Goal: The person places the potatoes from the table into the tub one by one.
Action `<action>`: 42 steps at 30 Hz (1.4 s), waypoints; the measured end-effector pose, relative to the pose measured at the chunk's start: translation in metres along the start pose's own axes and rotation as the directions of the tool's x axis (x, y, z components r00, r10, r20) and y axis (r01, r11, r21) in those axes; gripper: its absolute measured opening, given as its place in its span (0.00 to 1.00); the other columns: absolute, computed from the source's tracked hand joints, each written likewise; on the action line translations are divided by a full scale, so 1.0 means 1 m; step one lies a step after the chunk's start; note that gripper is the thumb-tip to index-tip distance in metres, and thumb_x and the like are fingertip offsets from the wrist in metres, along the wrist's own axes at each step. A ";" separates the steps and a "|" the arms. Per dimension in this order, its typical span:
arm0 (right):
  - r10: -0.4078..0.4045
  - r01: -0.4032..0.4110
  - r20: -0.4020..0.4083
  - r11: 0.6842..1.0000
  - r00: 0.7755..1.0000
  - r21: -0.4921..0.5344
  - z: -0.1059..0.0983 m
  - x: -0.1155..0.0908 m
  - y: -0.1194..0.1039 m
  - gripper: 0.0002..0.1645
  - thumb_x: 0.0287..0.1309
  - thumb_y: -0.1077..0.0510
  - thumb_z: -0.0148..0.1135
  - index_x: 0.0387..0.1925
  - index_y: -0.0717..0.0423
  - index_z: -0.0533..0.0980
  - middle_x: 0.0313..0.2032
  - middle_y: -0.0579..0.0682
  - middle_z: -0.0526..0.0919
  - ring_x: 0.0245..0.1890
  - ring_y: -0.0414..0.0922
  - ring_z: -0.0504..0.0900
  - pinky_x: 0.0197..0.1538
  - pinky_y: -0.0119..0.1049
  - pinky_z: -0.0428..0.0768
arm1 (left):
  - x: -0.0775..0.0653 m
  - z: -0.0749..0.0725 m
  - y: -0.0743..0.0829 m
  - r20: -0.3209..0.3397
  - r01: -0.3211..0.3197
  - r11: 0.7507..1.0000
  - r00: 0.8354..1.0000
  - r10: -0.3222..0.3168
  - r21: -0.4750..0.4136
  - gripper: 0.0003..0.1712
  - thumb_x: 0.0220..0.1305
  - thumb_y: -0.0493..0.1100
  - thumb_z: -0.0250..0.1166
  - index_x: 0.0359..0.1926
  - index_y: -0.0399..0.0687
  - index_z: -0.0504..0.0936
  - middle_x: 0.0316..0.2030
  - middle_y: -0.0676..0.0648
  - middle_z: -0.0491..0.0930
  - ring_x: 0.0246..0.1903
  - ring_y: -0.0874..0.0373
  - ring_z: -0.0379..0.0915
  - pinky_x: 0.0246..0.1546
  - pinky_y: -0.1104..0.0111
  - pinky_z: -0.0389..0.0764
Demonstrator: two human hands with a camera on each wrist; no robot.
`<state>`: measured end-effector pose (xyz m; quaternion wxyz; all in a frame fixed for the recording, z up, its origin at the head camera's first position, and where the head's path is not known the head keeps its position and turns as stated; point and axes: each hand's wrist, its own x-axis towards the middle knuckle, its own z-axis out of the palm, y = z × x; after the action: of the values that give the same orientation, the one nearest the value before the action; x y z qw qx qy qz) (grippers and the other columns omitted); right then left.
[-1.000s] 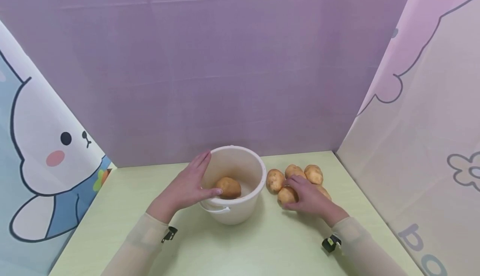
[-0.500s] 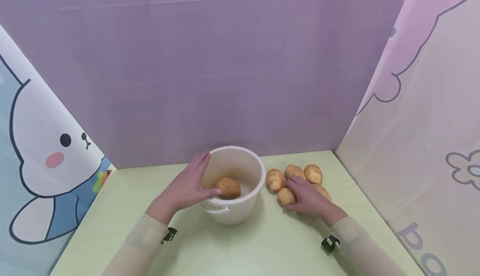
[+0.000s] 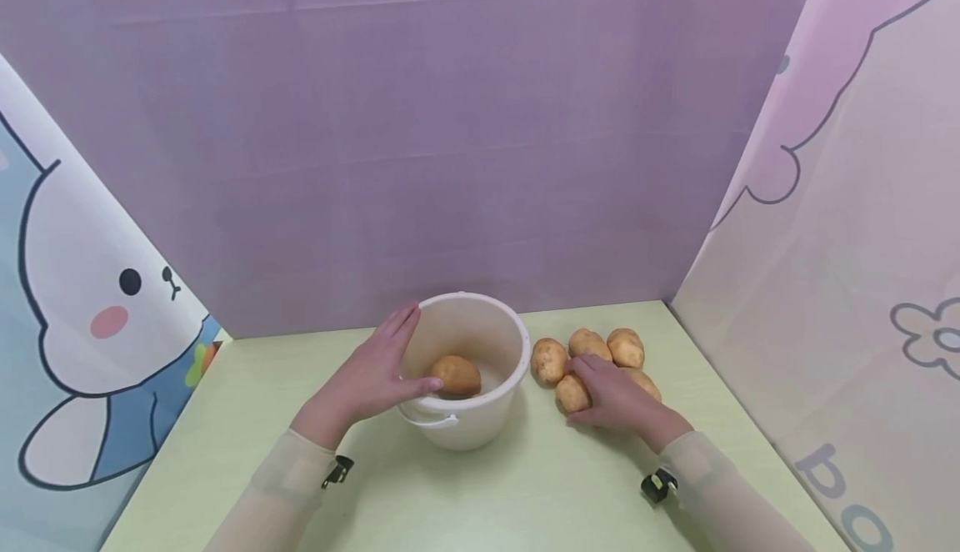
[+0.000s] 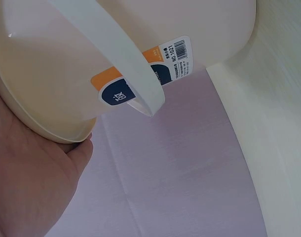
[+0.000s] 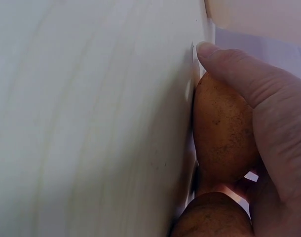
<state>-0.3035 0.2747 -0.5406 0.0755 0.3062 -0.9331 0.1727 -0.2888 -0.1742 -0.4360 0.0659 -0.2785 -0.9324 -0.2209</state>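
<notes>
A white bucket (image 3: 468, 423) stands upright on the pale table, with one potato (image 3: 455, 375) visible inside. My left hand (image 3: 372, 373) holds its left rim, thumb over the near edge and fingers along the far left side. In the left wrist view the bucket's handle (image 4: 126, 49) crosses a printed label (image 4: 172, 61). To the right, my right hand (image 3: 617, 393) grips a potato (image 3: 572, 393), seen close to the tabletop between thumb and fingers (image 5: 224, 131) in the right wrist view. The hand partly covers another potato (image 3: 643, 383) behind it.
More potatoes lie just beyond the right hand: one beside the bucket (image 3: 550, 360), one behind (image 3: 588, 343) and one farther right (image 3: 626, 348). A purple backdrop (image 3: 465, 135) rises at the table's (image 3: 480, 502) far edge, with printed cloth panels (image 3: 862, 285) on both sides.
The right hand has closed a little more round the potato, its fingertips shifting slightly. The left hand and the bucket stay in place.
</notes>
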 end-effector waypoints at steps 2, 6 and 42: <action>-0.002 0.002 0.001 1.000 1.000 -0.002 -0.001 0.000 -0.001 0.42 0.49 0.45 0.90 0.62 0.49 0.77 0.55 0.46 0.80 0.55 0.46 0.78 0.59 0.51 0.83 | 0.000 0.000 0.000 0.000 -0.001 1.000 1.000 0.001 -0.003 0.72 0.66 0.78 0.69 0.88 0.34 0.50 0.88 0.38 0.47 0.87 0.41 0.43 0.82 0.43 0.59; -0.007 0.007 0.002 1.000 1.000 0.000 -0.002 0.001 -0.002 0.42 0.49 0.45 0.90 0.62 0.50 0.78 0.54 0.46 0.80 0.54 0.45 0.78 0.59 0.50 0.83 | -0.001 -0.001 0.001 0.002 -0.002 1.000 1.000 0.002 -0.004 0.71 0.66 0.77 0.70 0.88 0.34 0.50 0.89 0.39 0.47 0.87 0.41 0.42 0.82 0.43 0.58; -0.040 0.049 -0.112 0.996 0.993 0.079 -0.025 0.010 -0.008 0.40 0.48 0.48 0.92 0.59 0.48 0.79 0.57 0.44 0.80 0.56 0.44 0.78 0.59 0.52 0.83 | -0.001 0.000 0.003 -0.032 -0.013 1.000 0.999 0.012 -0.018 0.69 0.67 0.74 0.72 0.87 0.32 0.53 0.88 0.37 0.50 0.86 0.38 0.47 0.81 0.40 0.62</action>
<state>-0.3062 0.2723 -0.5121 0.1183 0.3195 -0.9127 0.2255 -0.2863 -0.1724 -0.4355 0.0795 -0.2812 -0.9274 -0.2333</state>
